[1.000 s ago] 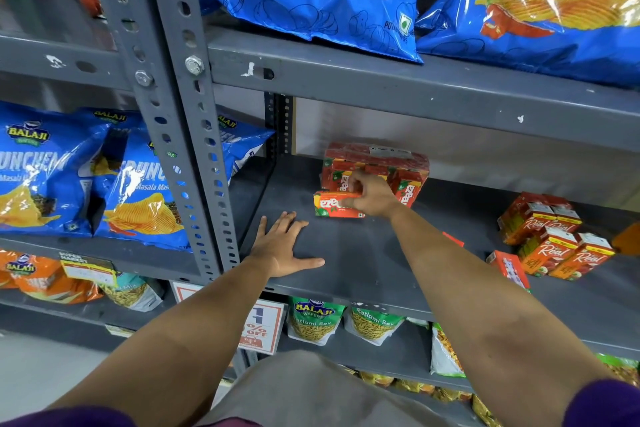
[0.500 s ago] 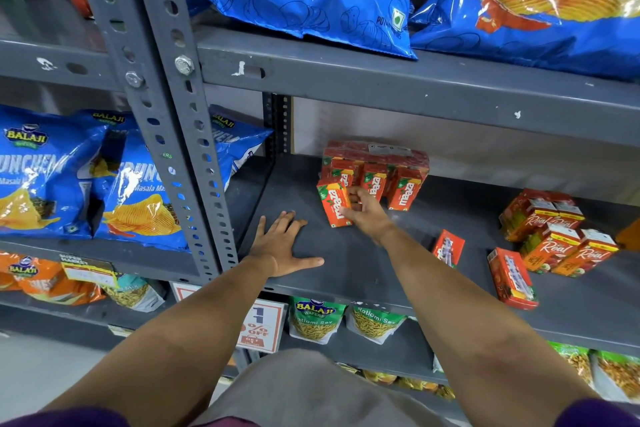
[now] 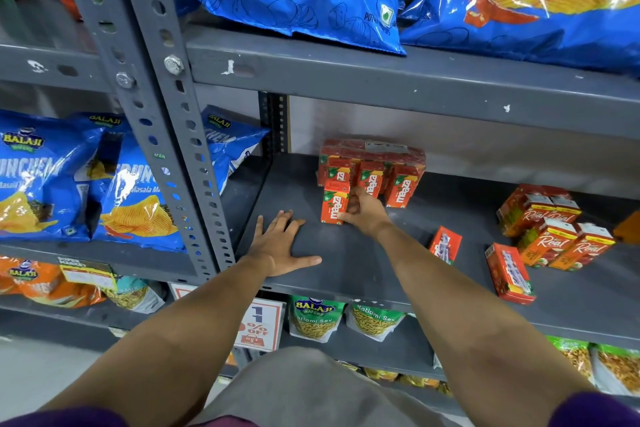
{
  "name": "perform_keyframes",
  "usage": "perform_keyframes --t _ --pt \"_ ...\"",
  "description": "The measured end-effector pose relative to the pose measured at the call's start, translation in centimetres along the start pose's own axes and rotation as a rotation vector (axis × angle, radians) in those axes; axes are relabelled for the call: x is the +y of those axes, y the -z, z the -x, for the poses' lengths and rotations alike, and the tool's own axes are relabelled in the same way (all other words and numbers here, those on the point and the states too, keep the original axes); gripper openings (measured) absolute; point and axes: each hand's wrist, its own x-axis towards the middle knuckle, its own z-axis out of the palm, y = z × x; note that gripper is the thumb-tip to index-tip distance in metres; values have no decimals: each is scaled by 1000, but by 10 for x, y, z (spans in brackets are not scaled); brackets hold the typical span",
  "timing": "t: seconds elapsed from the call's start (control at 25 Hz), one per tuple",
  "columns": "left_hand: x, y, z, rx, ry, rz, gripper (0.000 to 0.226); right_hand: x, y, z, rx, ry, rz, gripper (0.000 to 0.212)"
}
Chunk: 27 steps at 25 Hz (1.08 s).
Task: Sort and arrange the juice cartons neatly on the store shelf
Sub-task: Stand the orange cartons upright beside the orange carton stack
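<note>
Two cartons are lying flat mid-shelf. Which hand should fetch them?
Right. The lying cartons sit beside the right hand's forearm; the left hand is flat on the shelf, farther away.

left arm (image 3: 194,329): bare to the upper arm | right arm (image 3: 460,315): bare likewise | sleeves (image 3: 595,409): purple, short | grey garment (image 3: 311,388) at lower centre, possibly trousers | hands: no rings seen

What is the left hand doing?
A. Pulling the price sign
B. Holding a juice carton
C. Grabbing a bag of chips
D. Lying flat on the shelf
D. The left hand lies open, palm down, on the gray shelf, touching nothing else; it is the right hand that grips the upright juice carton.
</note>
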Motion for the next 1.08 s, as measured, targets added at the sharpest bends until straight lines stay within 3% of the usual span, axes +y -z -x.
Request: perform_keyframes --t 0.12,0.24,0.32,0.44,0.8,1.08 --pt "14 -7 5 59 -127 -41 76 7 13 6 -17 -44 20 49" --pt "30 -12 7 97 -181 -32 63 18 43 14 -3 -39 93 33" --pt "44 -15 4 105 -178 -19 61 28 71 23 -2 -14 202 36" --pt "72 -22 -2 80 -167 -30 65 42 110 39 -138 -3 436 50" --pt "95 -35 -7 43 -106 -47 74 60 152 64 -497 -52 824 52" --pt "91 -30 -3 33 -71 -52 73 62 148 65 -334 18 925 53"
